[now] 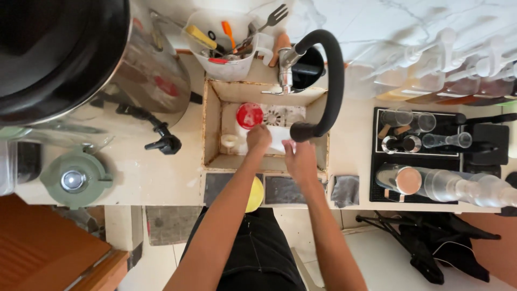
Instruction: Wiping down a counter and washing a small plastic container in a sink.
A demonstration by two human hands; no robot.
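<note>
Two hands work inside one small sink (212,116). The left hand (259,137) and the right hand (299,157) both close their fingers on one white object (278,138) held between them, under one black faucet hose (336,70). One red lid (250,115) lies just beyond the left hand.

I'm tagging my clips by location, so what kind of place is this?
Probably a drinks-prep counter in a small cafe or bar: a small sink with a black hose tap, a large steel urn, and glasses on a black bar mat.
</note>
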